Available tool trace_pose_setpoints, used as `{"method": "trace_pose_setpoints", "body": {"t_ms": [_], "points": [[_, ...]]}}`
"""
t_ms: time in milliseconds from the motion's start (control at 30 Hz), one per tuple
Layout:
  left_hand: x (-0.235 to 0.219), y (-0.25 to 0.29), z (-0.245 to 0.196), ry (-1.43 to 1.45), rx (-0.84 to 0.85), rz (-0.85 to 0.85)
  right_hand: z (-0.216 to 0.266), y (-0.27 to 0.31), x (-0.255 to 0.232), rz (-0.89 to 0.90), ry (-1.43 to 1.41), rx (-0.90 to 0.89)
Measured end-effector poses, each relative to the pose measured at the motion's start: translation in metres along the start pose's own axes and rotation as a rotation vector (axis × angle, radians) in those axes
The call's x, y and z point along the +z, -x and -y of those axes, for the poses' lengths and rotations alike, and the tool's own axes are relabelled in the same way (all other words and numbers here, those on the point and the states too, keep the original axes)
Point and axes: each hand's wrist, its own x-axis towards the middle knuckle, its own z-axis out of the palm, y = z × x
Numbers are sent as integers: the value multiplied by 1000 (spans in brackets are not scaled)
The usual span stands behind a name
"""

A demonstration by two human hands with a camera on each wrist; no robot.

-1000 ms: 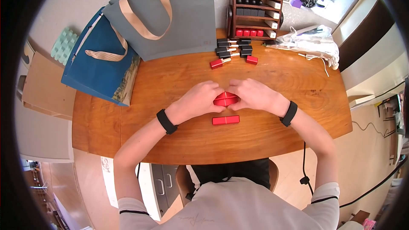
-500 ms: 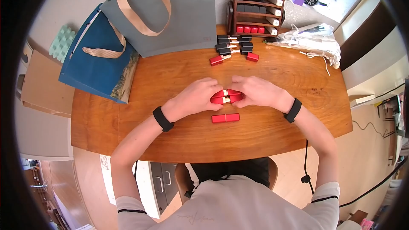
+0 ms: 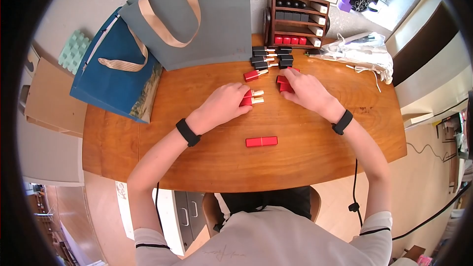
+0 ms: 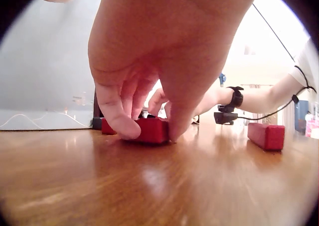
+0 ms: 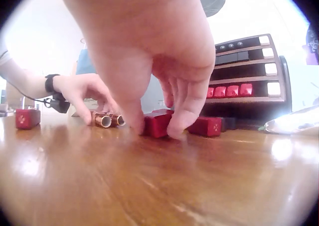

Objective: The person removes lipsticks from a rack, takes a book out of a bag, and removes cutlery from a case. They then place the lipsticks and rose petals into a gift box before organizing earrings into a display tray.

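Observation:
My left hand (image 3: pixel 222 102) pinches two red lipstick bases (image 3: pixel 246 101) side by side, low on the table, their gold tubes (image 3: pixel 258 101) pointing right. To the right and farther back, my right hand (image 3: pixel 310 93) grips red lipstick caps (image 3: pixel 284 84) between thumb and fingers. Another red cap (image 5: pixel 208 127) lies just past those fingertips in the right wrist view. A closed red lipstick (image 3: pixel 261 141) lies nearer the body. Beyond the left hand rests an uncapped red lipstick (image 3: pixel 253 75), in front of several uncapped black lipsticks (image 3: pixel 261 61) and their black caps (image 3: pixel 285 60).
A dark wooden rack (image 3: pixel 270 27) at the back holds rows of black and red items. Behind on the left stand a large grey paper bag (image 3: pixel 217 29) and a blue paper bag (image 3: pixel 98 84). A clear plastic bag (image 3: pixel 362 54) lies at the back right of the table (image 3: pixel 335 162).
The two red lipsticks between my hands have been pulled apart, baring gold tubes. The right hand has moved away and back with the caps; the left has moved slightly back with the bases.

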Motion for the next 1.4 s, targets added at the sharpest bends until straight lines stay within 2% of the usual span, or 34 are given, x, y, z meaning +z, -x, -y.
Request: {"method": "trace_pose_setpoints", "body": {"t_ms": [33, 133, 433, 533, 633, 733, 833, 933, 1033, 1233, 1400], "points": [[0, -4, 0, 9, 11, -33, 0, -1, 0, -31, -19, 15], [-1, -14, -4, 64, -110, 41, -7, -3, 4, -112, 4, -54], [7, -36, -11, 129, -103, -33, -4, 11, -2, -140, 55, 28], [11, -43, -9, 102, -104, -63, 9, 23, -12, -207, 32, -51], [17, -44, -3, -4, -40, -161, 23, 36, -24, -72, 30, -290], [2, -36, -19, -37, -53, -211, 53, 50, -24, 111, -7, -343], [-17, -15, -33, 147, 57, 11, 64, 60, 1, 132, -28, -399], [-29, 11, -55, 126, 145, 243, 72, 60, 17, 133, -21, -408], [-17, 34, -52, 48, 194, 328, 79, 52, 20, 133, -45, -392], [-4, 50, -49, -54, 173, 136, 79, 35, 20, 104, -131, -374], [-13, 43, -32, 58, 193, 97, 74, 40, 0, 167, -41, -287]]}}
